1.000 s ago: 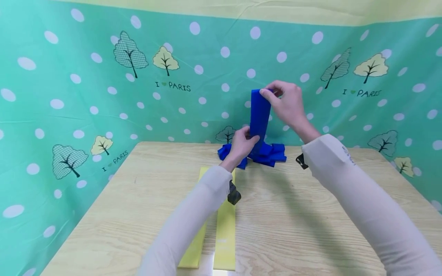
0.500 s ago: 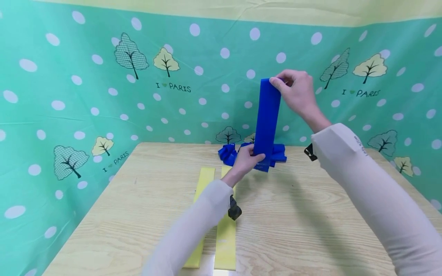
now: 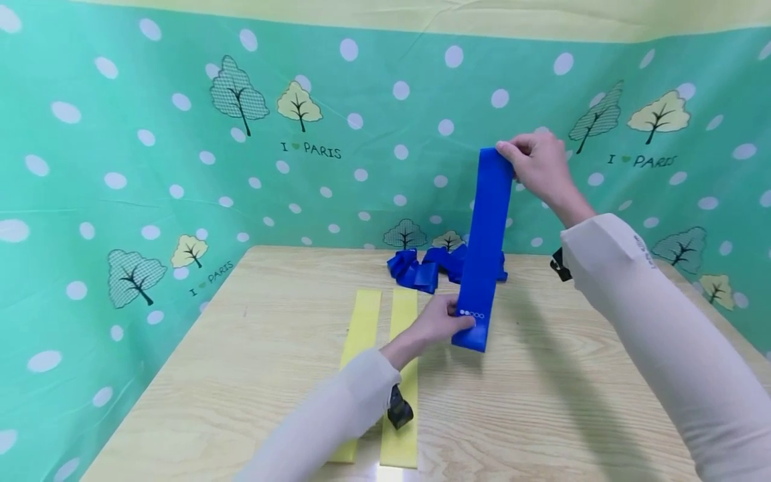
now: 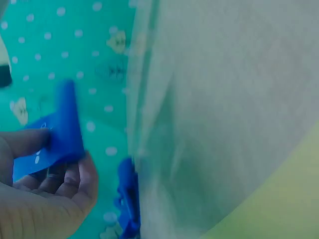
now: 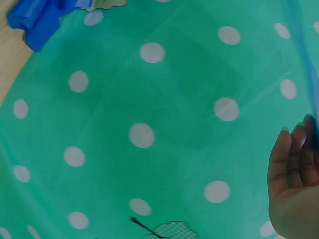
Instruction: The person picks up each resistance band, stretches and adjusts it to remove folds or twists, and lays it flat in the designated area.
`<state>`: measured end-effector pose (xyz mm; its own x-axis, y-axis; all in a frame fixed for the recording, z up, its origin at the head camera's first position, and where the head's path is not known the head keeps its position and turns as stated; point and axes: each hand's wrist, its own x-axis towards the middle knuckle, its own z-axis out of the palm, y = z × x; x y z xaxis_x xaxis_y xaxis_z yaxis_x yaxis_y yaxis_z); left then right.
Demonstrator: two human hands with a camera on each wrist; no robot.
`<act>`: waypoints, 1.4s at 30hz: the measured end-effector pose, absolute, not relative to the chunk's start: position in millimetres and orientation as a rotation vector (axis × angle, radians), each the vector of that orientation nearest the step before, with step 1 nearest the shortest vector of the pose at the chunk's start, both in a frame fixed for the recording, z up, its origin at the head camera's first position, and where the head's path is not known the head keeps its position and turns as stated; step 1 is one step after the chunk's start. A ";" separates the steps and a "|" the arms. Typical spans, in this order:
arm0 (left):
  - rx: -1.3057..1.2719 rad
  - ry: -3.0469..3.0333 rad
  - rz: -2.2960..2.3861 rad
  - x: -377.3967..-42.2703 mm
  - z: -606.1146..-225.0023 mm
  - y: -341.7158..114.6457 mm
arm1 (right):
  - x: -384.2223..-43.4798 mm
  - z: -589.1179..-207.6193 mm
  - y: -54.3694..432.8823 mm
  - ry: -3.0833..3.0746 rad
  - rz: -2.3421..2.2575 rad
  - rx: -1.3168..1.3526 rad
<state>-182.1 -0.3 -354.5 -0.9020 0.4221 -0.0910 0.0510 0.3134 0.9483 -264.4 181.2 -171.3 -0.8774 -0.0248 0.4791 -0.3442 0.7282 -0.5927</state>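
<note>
A blue resistance band, a flat loop with a row of small printed rings near its lower end, hangs stretched lengthwise over the table. At its top edge my right hand pinches it between thumb and fingers. Lower down, my left hand grips it near the printed rings, thumb on the front. In the left wrist view the left hand has its thumb and fingers round the folded blue band. Only part of the right hand shows in the right wrist view, at the right edge.
Crumpled blue bands lie at the table's back edge, partly behind the held one. Two yellow bands lie flat and side by side, partly under the left forearm. A green dotted cloth hangs behind the wooden table.
Both hands have moved right with the blue band. The left hand has come down and nearer along it, so more of its length and the printed rings now show.
</note>
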 end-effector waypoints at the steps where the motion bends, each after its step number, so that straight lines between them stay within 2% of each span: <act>1: 0.423 2.255 1.601 -176.7 -355.3 0.1 | -265.4 -174.1 183.1 -2.498 0.978 0.279; 12: 0.362 2.056 1.682 -128.6 -361.9 -5.0 | -278.3 -212.7 198.1 -2.551 1.125 0.218; 23: 0.331 2.018 1.681 -96.2 -361.9 -15.9 | -288.8 -261.8 185.8 -2.629 1.295 0.210; 37: 0.316 2.047 1.488 -76.4 -368.8 -30.3 | -295.4 -330.4 156.3 -3.003 1.423 0.182; 42: 0.330 2.013 1.412 -74.3 -370.4 -35.9 | -299.1 -353.8 145.6 -3.113 1.619 0.137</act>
